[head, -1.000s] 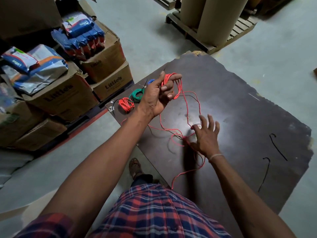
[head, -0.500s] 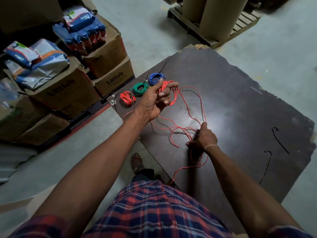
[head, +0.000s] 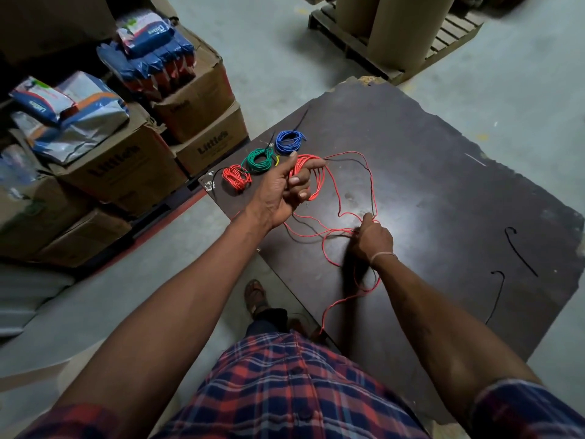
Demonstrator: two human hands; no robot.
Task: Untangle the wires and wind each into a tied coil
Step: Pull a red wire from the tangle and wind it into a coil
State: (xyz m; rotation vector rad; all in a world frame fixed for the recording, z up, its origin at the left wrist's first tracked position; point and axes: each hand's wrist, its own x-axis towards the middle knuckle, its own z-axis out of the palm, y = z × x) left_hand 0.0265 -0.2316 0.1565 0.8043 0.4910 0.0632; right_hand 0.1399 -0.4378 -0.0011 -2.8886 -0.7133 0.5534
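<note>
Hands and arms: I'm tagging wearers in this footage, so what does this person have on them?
Both forearms are bare. The right hand has a thin pale band at the wrist; the left hand wears nothing. Red and navy plaid sleeves are pushed up high.

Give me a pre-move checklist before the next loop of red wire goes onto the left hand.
1. Left hand holds the part-wound red coil round its fingers: ok.
2. Right hand grips the loose red wire: ok.
3. Loose red wire free of the black wire crossing it on the board: not ok, the strands overlap near the right hand.
4. Finished red coil, green coil and blue coil lie apart from the loose strands: ok.
5. Free tail end, trailing off the board's near edge, not snagged: cannot tell.
</note>
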